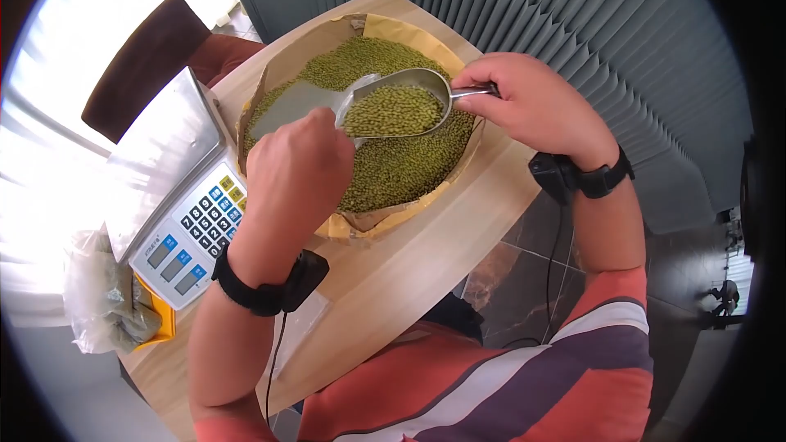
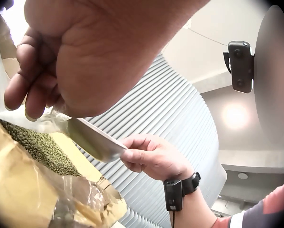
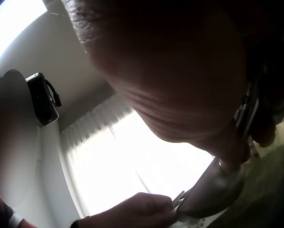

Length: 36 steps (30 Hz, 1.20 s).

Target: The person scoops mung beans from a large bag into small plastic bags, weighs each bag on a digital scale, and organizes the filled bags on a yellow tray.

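My right hand (image 1: pixel 524 98) grips the handle of a metal scoop (image 1: pixel 422 77), held level and heaped with green mung beans (image 1: pixel 393 110). My left hand (image 1: pixel 299 168) pinches the edge of a clear plastic bag (image 1: pixel 286 106), its fingers curled in the left wrist view. The scoop's front edge lies at the bag's mouth, beside the left fingers. Below both hands stands a wide, paper-lined sack (image 1: pixel 368 225) filled with loose mung beans (image 1: pixel 401 172). In the right wrist view the scoop (image 3: pixel 213 190) shows dark between the two hands.
A digital scale (image 1: pixel 192 221) with a metal pan stands left of the sack on the wooden table (image 1: pixel 426 245). Beside it, a filled plastic bag (image 1: pixel 115 303) lies by a yellow-orange tray (image 1: pixel 164 319). A brown chair (image 1: pixel 147 57) and a grey pleated partition (image 1: pixel 573 41) stand beyond the table.
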Each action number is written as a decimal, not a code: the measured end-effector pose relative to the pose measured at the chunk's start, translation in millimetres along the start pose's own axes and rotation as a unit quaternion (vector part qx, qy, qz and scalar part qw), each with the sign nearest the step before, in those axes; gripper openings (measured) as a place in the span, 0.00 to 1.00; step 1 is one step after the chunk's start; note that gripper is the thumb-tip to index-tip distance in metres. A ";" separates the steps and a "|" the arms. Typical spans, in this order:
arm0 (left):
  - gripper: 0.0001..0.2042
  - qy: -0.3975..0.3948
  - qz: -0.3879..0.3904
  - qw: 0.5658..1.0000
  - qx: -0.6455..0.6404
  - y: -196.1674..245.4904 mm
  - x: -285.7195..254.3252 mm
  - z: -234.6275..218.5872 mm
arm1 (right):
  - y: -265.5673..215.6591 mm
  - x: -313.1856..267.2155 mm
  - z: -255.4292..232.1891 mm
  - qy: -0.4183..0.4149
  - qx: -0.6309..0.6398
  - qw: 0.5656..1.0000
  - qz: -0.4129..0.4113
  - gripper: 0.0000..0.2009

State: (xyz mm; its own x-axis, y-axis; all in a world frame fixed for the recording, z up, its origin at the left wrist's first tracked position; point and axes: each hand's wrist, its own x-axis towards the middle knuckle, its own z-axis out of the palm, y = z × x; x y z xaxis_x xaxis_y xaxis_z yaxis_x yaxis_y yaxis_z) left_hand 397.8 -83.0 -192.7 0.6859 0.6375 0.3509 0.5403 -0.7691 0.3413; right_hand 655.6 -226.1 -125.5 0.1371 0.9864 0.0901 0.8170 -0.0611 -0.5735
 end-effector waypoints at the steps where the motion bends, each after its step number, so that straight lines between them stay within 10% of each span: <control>1: 0.10 -0.002 0.002 1.000 -0.001 -0.1 -1.7 0.4 | -5.3 3.1 4.0 0.003 -0.051 0.999 -0.012 0.12; 9: 0.10 0.033 -0.029 0.999 -0.032 -11.1 -2.5 -5.5 | -37.4 22.0 24.6 0.054 -0.283 0.949 -0.130 0.09; 19: 0.07 0.055 -0.059 0.995 -0.061 -24.2 -7.3 -6.6 | -32.2 16.9 -34.9 0.041 -0.248 0.953 -0.170 0.09; 22: 0.06 0.061 -0.053 0.995 -0.056 -28.3 -7.4 -7.0 | -8.9 20.7 -56.5 0.040 -0.229 0.972 -0.035 0.12; 29: 0.05 0.075 -0.078 0.993 -0.051 -32.7 -5.4 -4.3 | 48.7 54.7 -14.1 0.041 -0.314 0.947 -0.059 0.12; 36: 0.06 0.091 -0.101 0.987 -0.089 -35.2 -6.8 -8.6 | 38.8 58.2 -4.4 -0.176 -0.068 0.981 0.053 0.09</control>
State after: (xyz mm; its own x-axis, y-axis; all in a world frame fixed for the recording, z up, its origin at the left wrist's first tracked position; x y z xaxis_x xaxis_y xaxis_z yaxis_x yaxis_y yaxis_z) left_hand 369.9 -59.9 -199.6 0.4659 0.7868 0.4048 0.5521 -0.6160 0.5620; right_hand 697.7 -171.8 -139.0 0.0437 0.9634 -0.2644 0.8786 -0.1630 -0.4489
